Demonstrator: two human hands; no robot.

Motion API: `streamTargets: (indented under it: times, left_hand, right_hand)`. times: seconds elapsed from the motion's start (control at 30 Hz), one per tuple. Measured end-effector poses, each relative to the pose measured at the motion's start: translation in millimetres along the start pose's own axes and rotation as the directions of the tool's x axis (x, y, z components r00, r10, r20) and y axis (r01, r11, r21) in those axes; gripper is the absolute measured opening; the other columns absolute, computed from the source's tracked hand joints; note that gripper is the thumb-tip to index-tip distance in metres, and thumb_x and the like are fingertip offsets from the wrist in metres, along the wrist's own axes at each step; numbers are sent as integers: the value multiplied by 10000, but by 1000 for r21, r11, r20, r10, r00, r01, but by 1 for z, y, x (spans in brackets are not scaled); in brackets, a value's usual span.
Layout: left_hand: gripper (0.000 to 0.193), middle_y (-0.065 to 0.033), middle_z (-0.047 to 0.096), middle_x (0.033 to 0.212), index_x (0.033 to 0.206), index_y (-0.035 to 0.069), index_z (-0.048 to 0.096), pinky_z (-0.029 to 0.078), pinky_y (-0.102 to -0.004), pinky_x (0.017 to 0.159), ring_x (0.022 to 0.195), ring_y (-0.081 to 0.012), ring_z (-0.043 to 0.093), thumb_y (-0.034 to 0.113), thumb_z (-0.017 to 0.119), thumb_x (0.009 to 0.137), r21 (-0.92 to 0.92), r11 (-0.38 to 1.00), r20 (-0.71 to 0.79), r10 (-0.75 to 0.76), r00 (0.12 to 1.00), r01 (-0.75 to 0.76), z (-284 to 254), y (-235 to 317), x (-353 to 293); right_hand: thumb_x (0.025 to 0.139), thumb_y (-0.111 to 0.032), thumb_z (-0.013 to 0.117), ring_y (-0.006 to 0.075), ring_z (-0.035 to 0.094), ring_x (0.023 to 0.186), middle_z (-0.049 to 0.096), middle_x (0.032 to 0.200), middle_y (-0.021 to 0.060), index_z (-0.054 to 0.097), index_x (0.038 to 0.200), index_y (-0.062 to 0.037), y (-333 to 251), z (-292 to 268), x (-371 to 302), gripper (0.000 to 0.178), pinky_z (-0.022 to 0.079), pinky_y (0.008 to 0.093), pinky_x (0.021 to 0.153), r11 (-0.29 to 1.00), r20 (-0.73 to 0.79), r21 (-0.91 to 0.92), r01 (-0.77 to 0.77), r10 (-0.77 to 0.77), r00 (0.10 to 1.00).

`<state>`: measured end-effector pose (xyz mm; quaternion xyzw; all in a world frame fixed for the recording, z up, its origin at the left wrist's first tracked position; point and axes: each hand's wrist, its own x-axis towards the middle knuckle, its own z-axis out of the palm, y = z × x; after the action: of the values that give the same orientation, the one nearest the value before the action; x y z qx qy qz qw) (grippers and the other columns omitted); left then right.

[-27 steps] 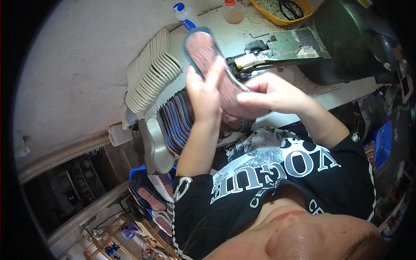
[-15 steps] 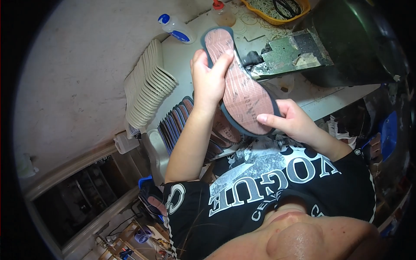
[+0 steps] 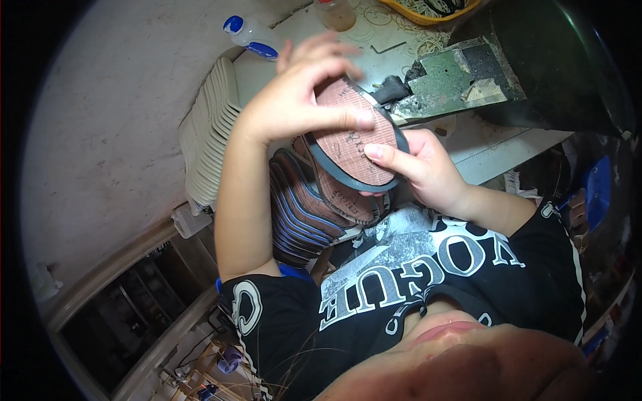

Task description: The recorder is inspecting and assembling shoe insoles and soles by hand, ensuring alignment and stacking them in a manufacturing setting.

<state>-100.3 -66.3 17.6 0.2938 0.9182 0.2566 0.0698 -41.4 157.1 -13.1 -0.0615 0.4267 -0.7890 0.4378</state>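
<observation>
In front of my chest I hold a shoe insole [image 3: 349,160], with a pinkish-brown fibre face, dark printed marks and a dark padded rim. My right hand [image 3: 435,170] grips its near right end, thumb on the face and fingers mostly hidden beneath. On the far left side, my left hand [image 3: 294,100] presses its thumb on the face and reaches its other fingers, smeared by motion, over the far end. That end is largely hidden or tipped away. Close below lies a fanned row of similar insoles [image 3: 301,200], brown with blue-grey edges.
A stack of cream, sole-shaped pieces [image 3: 210,134] leans along the wall. On the table are a white-and-blue bottle [image 3: 257,41], a red-topped bottle [image 3: 336,17], a hex key [image 3: 389,48] and a yellow basket [image 3: 428,15]. A worn green machine arm [image 3: 455,83] juts in from the right.
The insole has come nearer to me and looks much shorter, its far end tipped or bent away. My left hand has shifted left, its fingers spreading over that end; my right hand keeps its grip.
</observation>
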Motion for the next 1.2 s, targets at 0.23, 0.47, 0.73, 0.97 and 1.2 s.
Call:
streamTargets:
  times: [0.23, 0.47, 0.73, 0.97, 1.2]
  left_hand:
    - [471, -46, 602, 894, 911, 108, 620, 128, -490, 1097, 1011, -242, 495, 481, 772, 666, -91, 969, 349, -186, 919, 231, -24, 5, 11]
    - [423, -38, 581, 803, 920, 38, 606, 424, -303, 833, 841, -132, 525, 402, 746, 756, -99, 946, 268, -272, 924, 308, -24, 2, 2]
    - [339, -14, 586, 844, 971, 17, 573, 445, -250, 743, 818, -101, 527, 295, 707, 832, -382, 804, 220, -400, 890, 456, -15, 9, -20]
    - [298, -23, 604, 838, 938, -8, 561, 434, -210, 691, 773, -71, 538, 261, 672, 873, -516, 622, 134, -620, 773, 589, 9, 13, -42]
    - [296, -10, 611, 717, 827, 6, 616, 429, -208, 579, 623, -63, 527, 295, 666, 866, -525, 550, -25, -773, 634, 650, 24, 18, -45]
  right_hand:
    - [931, -162, 579, 149, 657, 870, 658, 1017, 113, 615, 1080, 51, 6, 9, -6, 262, 537, 263, 789, 999, -23, 54, 5, -4, 1000]
    - [954, -173, 544, 163, 660, 892, 657, 1034, 127, 612, 1103, 52, 10, 7, 2, 278, 541, 270, 808, 992, -69, 94, 87, -81, 994]
    - [944, -270, 566, 204, 691, 786, 680, 905, 159, 626, 928, 95, 7, 5, 13, 370, 560, 262, 722, 995, -137, 63, 77, -68, 988]
    - [926, -292, 581, 164, 688, 722, 689, 836, 146, 631, 891, 48, 10, -10, 33, 346, 571, 253, 651, 998, -120, 33, 48, -44, 992]
    - [901, -246, 606, 167, 685, 734, 678, 888, 119, 611, 945, 30, -3, -26, 64, 279, 571, 249, 632, 994, -63, -94, 59, -65, 996]
